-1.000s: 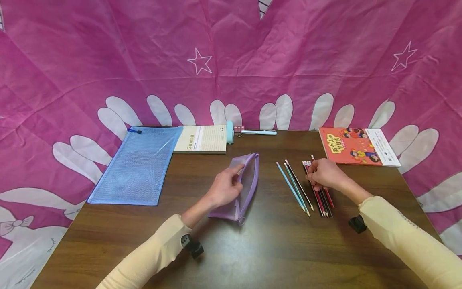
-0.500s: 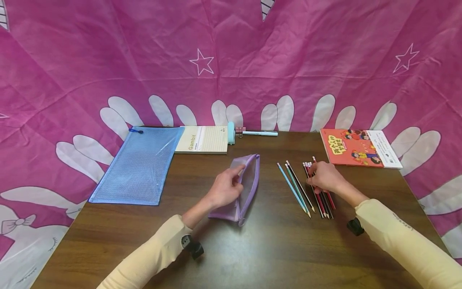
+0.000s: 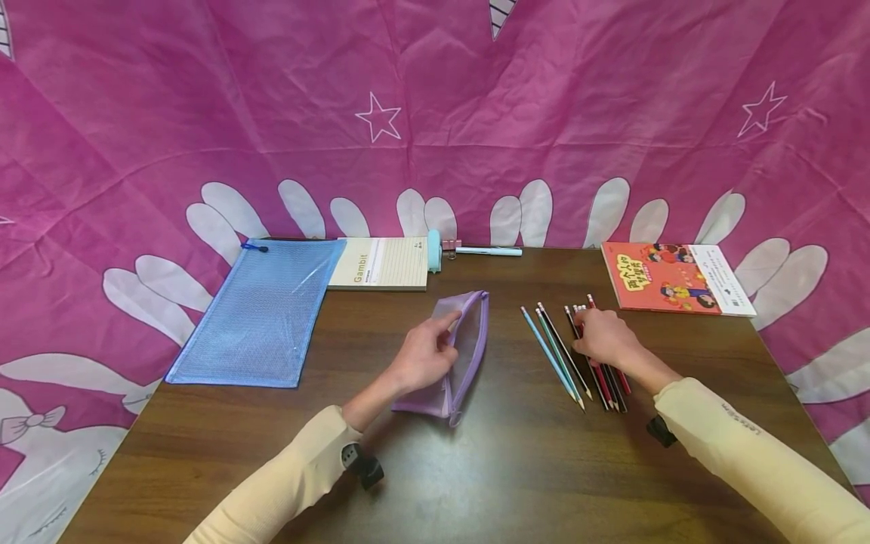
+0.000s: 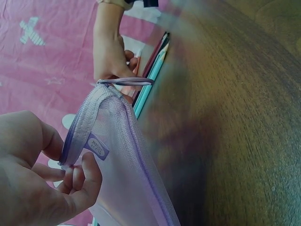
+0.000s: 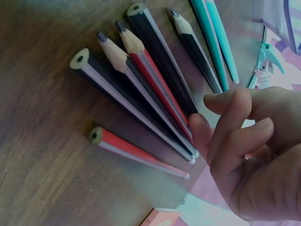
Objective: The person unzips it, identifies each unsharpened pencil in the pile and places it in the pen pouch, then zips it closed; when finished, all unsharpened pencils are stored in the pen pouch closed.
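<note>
Fingers of left hand pinch one pouch; right hand, curled, touches eight pencils.

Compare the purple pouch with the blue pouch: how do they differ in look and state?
The purple pouch is smaller and narrower; the blue pouch is much larger. The left hand grips the purple pouch by its edge, while the blue pouch lies untouched at the table's left edge. The purple pouch's mouth looks open; the blue one lies flat. Both are see-through mesh zip pouches.
</note>
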Demonstrator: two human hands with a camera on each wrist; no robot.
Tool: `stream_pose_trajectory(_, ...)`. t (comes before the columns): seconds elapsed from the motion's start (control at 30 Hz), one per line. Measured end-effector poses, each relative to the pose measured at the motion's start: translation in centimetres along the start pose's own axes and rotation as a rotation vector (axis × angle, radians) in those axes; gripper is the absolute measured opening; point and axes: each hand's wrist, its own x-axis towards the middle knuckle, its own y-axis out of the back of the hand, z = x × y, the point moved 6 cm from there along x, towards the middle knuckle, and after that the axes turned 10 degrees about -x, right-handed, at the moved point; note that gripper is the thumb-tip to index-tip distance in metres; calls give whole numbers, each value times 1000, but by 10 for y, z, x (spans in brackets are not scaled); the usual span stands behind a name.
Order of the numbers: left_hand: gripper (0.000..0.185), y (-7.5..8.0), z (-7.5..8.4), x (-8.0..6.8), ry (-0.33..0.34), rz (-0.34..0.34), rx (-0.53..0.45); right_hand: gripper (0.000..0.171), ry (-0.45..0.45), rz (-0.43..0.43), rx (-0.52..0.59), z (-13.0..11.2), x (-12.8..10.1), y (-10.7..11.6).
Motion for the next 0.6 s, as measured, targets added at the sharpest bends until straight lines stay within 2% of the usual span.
stream_pose_trajectory(0.17,65,0,0,0,2,1,-3,37,-10,8,-14,-3,2,-1)
stream_pose_trajectory(0.6,67,-1,-1,0,11,-16,-2,46,-19,19,-3,-4,7,1)
